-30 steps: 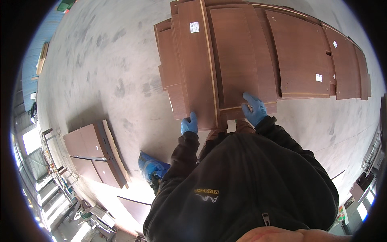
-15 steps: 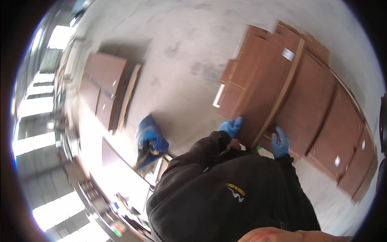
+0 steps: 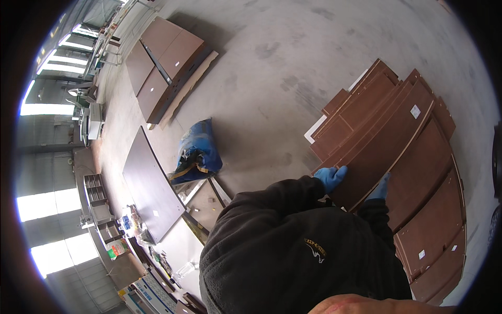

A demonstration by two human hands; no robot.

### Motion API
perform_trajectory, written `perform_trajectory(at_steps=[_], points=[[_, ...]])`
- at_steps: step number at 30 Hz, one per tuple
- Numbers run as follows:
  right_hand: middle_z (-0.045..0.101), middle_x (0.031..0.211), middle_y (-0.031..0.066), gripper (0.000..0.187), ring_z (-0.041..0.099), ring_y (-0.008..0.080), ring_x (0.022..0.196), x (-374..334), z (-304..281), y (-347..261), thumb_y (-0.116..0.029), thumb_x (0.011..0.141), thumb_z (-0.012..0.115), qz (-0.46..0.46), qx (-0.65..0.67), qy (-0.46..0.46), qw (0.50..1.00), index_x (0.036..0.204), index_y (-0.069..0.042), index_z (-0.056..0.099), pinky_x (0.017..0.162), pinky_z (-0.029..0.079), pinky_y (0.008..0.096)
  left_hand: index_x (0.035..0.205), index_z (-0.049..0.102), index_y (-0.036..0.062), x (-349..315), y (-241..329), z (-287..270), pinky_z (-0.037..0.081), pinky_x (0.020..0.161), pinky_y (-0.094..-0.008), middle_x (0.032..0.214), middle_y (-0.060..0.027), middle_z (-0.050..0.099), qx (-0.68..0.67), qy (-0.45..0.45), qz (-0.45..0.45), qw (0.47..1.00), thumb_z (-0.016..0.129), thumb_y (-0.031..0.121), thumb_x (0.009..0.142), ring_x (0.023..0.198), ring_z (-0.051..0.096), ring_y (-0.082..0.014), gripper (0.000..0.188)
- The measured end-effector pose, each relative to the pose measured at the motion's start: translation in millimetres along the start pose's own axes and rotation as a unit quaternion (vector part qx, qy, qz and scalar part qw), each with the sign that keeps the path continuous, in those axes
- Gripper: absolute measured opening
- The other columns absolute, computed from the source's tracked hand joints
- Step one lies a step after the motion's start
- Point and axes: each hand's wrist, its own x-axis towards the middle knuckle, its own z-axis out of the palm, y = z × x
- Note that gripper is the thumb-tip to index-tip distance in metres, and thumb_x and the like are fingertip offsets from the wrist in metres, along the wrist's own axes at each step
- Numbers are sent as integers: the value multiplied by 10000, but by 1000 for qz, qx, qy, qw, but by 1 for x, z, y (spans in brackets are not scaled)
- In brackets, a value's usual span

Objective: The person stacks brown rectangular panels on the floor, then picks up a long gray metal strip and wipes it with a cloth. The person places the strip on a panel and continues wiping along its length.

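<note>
A long brown wooden panel (image 3: 384, 141) with a white label near its far end slants away from my body. My left hand (image 3: 330, 179), in a blue glove, is closed on its left edge near the close end. On the opposite edge, my right hand (image 3: 380, 189), gloved in blue too, presses with its fingers along the side; its palm is partly hidden by the sleeve and panel edge. Other brown panels (image 3: 426, 206) lie beside and beneath, several bearing small white labels. More stacked brown boards (image 3: 345, 123) stick out on the left.
A second stack of brown panels (image 3: 166, 57) lies on the concrete floor (image 3: 261, 94) at the far left. Nearer are a blue sack (image 3: 198, 149) and a bench with a large dark panel (image 3: 151, 183). Shelving and clutter (image 3: 97, 191) line the left wall.
The view has swung, so the panels sit lower and farther right. My right hand, earlier spread beside the panel's edge, now lies against it; my left hand keeps its grip.
</note>
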Motion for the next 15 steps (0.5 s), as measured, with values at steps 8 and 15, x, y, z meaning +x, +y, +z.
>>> perform_trajectory(at_steps=[8, 15], points=[[596, 1447, 215, 689, 651, 357, 1221, -13, 17, 7, -494, 1097, 539, -120, -64, 56, 989, 1493, 68, 499, 1018, 570, 451, 1023, 756, 3, -20, -7, -1, 557, 917, -496, 990, -271, 751, -24, 46, 19, 998, 390, 668, 1049, 1020, 724, -444, 759], [651, 1354, 212, 661, 693, 320, 1147, -5, 17, 11, -480, 1083, 593, -172, -114, 59, 977, 1402, 99, 570, 967, 601, 419, 1020, 755, 19, -30, -2, -8, 552, 908, -506, 978, -266, 749, -15, 79, 49, 996, 394, 663, 1051, 1011, 720, -451, 739]])
